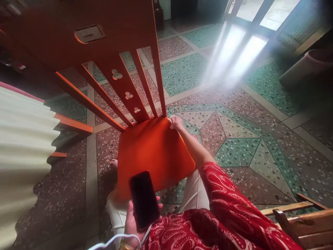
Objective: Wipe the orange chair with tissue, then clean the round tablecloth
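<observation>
An orange wooden chair stands right in front of me, its slatted back rising toward the upper left. My right hand, at the end of a red patterned sleeve, grips the far right corner of the seat next to the back post. My left hand holds a black phone with a dark screen, low over the near edge of the seat. A white cable trails from the phone's lower end. My foot shows beside the seat on the floor.
The floor is terrazzo in green, pink and cream panels. A cream corrugated sheet fills the left side. A second wooden chair or frame sits at the lower right. Bright light comes through a doorway at the back.
</observation>
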{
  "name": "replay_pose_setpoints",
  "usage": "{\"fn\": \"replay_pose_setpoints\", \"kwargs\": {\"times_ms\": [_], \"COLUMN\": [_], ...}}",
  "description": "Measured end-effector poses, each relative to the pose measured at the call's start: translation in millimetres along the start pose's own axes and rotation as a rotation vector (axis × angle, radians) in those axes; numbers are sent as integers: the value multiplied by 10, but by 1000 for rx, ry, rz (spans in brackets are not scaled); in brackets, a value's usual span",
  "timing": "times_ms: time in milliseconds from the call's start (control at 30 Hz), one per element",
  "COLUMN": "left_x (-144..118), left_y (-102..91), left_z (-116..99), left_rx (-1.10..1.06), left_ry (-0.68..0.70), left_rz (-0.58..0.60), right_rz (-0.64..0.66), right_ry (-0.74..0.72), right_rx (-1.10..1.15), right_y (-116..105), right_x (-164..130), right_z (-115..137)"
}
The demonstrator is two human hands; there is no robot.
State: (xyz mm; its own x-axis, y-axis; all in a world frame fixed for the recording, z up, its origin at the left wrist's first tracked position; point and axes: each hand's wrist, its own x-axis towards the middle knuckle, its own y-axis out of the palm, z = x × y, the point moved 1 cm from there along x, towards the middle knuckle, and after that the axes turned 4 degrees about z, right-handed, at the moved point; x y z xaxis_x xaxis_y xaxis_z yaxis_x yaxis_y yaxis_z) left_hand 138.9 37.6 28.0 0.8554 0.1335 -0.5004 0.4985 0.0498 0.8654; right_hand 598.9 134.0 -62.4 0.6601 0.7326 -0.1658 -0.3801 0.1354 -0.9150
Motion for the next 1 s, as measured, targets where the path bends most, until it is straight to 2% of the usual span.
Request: {"fn": "replay_pose_setpoints", "kwargs": {"times_ms": [167, 300, 367, 467, 533, 600, 667, 700, 767, 833, 900, 933, 1000], "left_x": [-80, -148, -188, -280, -364, -454, -530, -556, -582, -577, -554, -539, -505], "left_y": [115, 114, 99, 75, 44, -9, -84, -124, -202, -265, -313, -335, -377], "left_z": [65, 110, 129, 156, 174, 193, 210, 217, 223, 221, 214, 211, 202], "left_rx": [-7, -22, -39, -66, -75, -53, -7, 19, 66, 89, 73, 47, -5], "left_ry": [-1, 17, 30, 53, 68, 90, 110, 116, 123, 132, 136, 129, 110], "left_rz": [-111, -152, -144, -107, -85, -69, -40, -17, 40, 97, 135, 141, 121], "right_rz": [53, 160, 235, 374, 436, 493, 538, 526, 390, 161, -25, -74, -20], "right_ry": [-112, -239, -343, -549, -660, -758, -806, -772, -573, -297, -102, -55, -112], "right_rx": [-172, -228, -229, -194, -154, -95, -14, 31, 132, 236, 291, 266, 122], "right_y": [294, 505, 636, 839, 938, 995, 1007, 988, 885, 695, 469, 369, 240], "right_x": [-468, -864, -1141, -1736, -2191, -2571, -2755, -2744, -2507, -2065, -1571, -1353, -1043], "right_z": [420, 774, 995, 1277, 1342, 1292, 1171, 1104, 990, 917, 886, 877, 854]}}
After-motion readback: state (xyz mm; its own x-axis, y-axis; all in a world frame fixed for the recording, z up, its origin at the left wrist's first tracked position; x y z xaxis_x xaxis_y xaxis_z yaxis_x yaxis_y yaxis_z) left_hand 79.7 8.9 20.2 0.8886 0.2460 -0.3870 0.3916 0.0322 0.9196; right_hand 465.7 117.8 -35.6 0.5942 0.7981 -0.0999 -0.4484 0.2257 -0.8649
